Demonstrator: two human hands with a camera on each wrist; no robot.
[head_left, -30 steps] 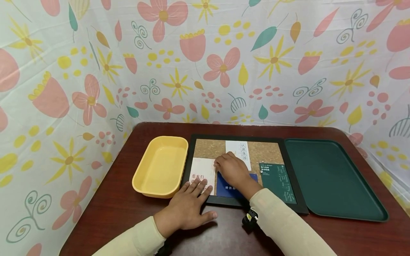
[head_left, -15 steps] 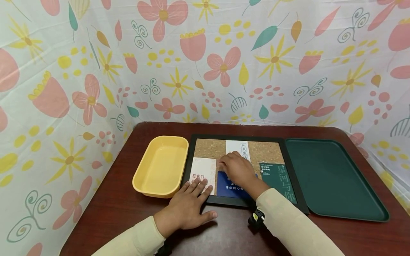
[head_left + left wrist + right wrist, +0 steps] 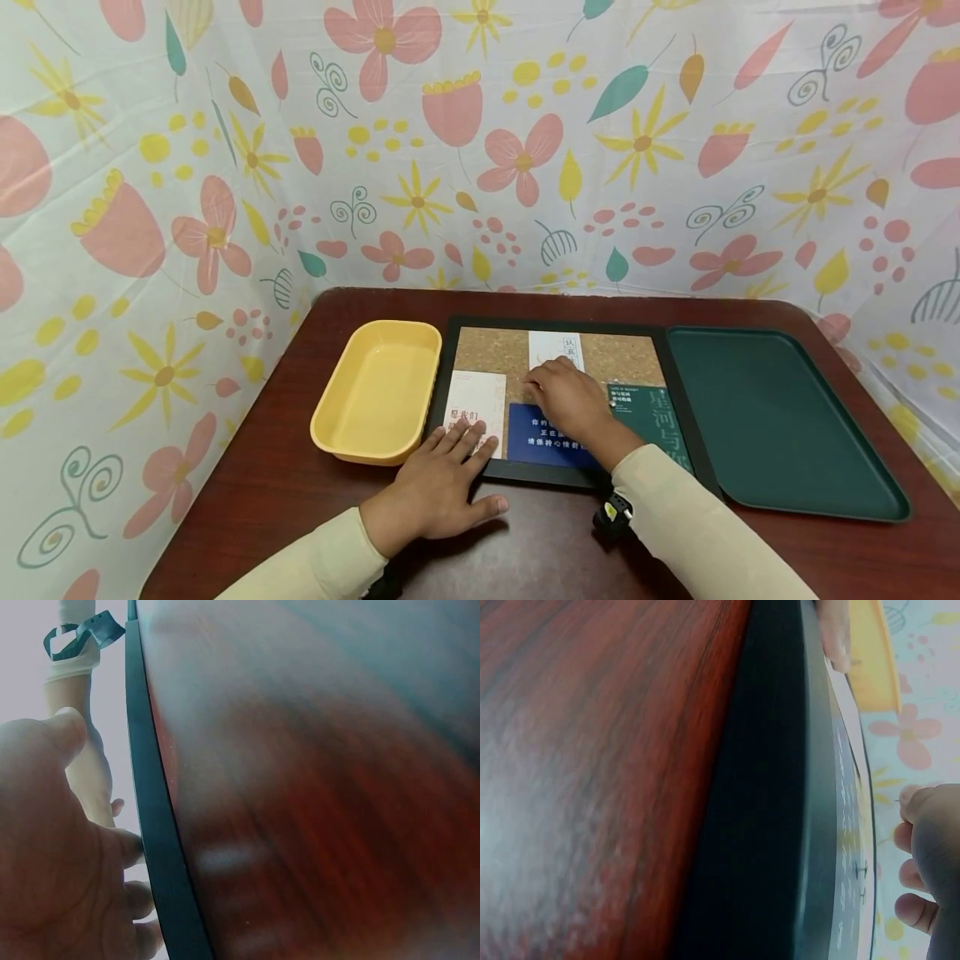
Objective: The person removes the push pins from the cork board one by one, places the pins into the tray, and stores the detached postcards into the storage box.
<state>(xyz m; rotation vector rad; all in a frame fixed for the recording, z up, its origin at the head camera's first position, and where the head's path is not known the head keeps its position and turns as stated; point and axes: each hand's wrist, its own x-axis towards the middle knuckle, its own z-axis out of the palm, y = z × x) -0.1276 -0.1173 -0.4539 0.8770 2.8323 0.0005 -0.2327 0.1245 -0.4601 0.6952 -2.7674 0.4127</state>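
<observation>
A black-framed cork board [image 3: 487, 348] lies on the table with several cards on it. My left hand [image 3: 433, 492] rests flat, fingers spread, over the frame's near edge and the lower part of a cream card [image 3: 478, 393] with red writing. My right hand [image 3: 572, 407] is over the board, above the top of a blue card [image 3: 543, 446], and overlaps a white card [image 3: 547, 346]. Its thumb and forefinger pinch a pushpin, whose thin needle [image 3: 898, 800] sticks out in the right wrist view. A green card [image 3: 647, 417] lies at the board's right, with a small pin near its top left.
To the board's left stands a yellow plastic basin [image 3: 375, 383]. A dark green tray [image 3: 780, 417] lies against its right side. Flower-printed cloth [image 3: 465, 217] hangs behind the brown table [image 3: 247, 508].
My right hand has moved a little to the right, from beside the cream card's edge, uncovering more of the blue card and covering more of the white one. My left hand has stayed put.
</observation>
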